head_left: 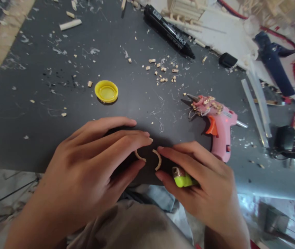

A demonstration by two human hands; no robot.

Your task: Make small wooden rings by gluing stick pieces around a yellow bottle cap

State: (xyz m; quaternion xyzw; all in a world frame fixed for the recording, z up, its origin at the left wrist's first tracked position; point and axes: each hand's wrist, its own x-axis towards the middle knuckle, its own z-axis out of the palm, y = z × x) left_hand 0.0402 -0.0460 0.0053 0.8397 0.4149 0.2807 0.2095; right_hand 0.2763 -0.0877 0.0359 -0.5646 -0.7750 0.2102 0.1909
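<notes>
While my right hand (206, 183) palms a green plastic lighter (181, 181), presumably freeing its pinch, it and my left hand (90, 160) grip curved wooden strips (159, 160).

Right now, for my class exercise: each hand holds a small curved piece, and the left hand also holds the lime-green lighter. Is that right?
Not quite: the head view shows the lime-green lighter in the right hand, not the left hand. Each hand does hold a small curved piece.

Rough wooden arcs (159, 160), metal-topped plastic lighter (182, 180), smooth plastic glue gun (222, 133), glossy plastic cap (106, 92)
</notes>
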